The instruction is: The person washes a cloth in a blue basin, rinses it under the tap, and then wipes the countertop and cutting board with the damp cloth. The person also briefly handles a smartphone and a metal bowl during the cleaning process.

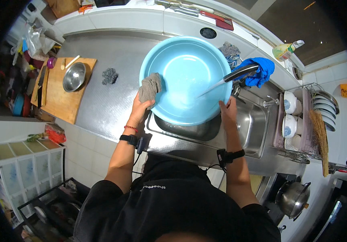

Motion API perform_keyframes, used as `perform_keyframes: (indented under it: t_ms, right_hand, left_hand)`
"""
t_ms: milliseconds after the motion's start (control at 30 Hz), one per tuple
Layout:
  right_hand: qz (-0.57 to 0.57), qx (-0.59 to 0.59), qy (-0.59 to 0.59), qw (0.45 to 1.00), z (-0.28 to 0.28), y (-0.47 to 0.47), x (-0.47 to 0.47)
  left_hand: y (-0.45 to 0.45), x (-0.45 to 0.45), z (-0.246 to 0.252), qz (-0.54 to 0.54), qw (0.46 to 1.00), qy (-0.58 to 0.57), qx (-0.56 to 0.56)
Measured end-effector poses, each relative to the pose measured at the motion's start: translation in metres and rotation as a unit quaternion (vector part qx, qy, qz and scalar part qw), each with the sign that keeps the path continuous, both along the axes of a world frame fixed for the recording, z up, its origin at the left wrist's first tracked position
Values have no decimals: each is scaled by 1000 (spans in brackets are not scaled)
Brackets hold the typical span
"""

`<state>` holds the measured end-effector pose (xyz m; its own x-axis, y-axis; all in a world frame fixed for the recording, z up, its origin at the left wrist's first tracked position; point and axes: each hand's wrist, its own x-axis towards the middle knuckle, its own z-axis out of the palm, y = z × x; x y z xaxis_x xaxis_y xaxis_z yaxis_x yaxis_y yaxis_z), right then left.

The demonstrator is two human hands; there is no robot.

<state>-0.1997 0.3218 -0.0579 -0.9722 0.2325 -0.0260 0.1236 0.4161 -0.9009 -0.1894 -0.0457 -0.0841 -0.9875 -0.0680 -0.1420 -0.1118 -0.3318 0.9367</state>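
Observation:
A large light-blue plastic basin (188, 106) sits over the sink, covering much of its left bowl (191, 133). Water (209, 89) streams into it from a black faucet (241, 72). My left hand (142, 107) grips the basin's left rim and holds a bunched grey-brown cloth (150, 87) against it. On the opposite side, the fingers of my right hand (228, 110) close on the lower right rim. A blue cloth (259, 72) is draped over the faucet's base end.
Left on the steel counter (100, 106) are a steel wool scrubber (110, 76) and a wooden cutting board (61, 104) bearing a metal bowl (74, 77) and a knife (41, 87). A dish rack (306, 121) with bowls and plates stands right of the sink's right bowl (253, 130).

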Motion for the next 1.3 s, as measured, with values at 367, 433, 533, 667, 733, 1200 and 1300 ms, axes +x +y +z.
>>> perform_keyframes:
  t_ms: [367, 433, 533, 667, 733, 1200, 1300]
  right_hand:
    - [9, -46, -294, 955, 82, 34, 9]
    - [27, -87, -363, 927, 45, 42, 21]
    - [80, -202, -428, 877, -16, 39, 43]
    - [44, -275, -403, 872, -65, 11, 43]
    - [-3, -300, -326, 897, -70, -3, 38]
    - [-28, -59, -144, 987, 59, 23, 5]
    - [-34, -129, -191, 972, 58, 35, 12]
  left_hand:
    - [0, 11, 86, -98, 958, -243, 116]
    - [4, 9, 112, -115, 969, -211, 59]
    - [20, 8, 141, -147, 982, -116, -8]
    - [23, 18, 149, -187, 975, -15, -119]
    - [9, 19, 132, -180, 969, 13, -171]
    - [2, -6, 13, -158, 955, -249, 26]
    - [0, -6, 49, -147, 945, -257, 142]
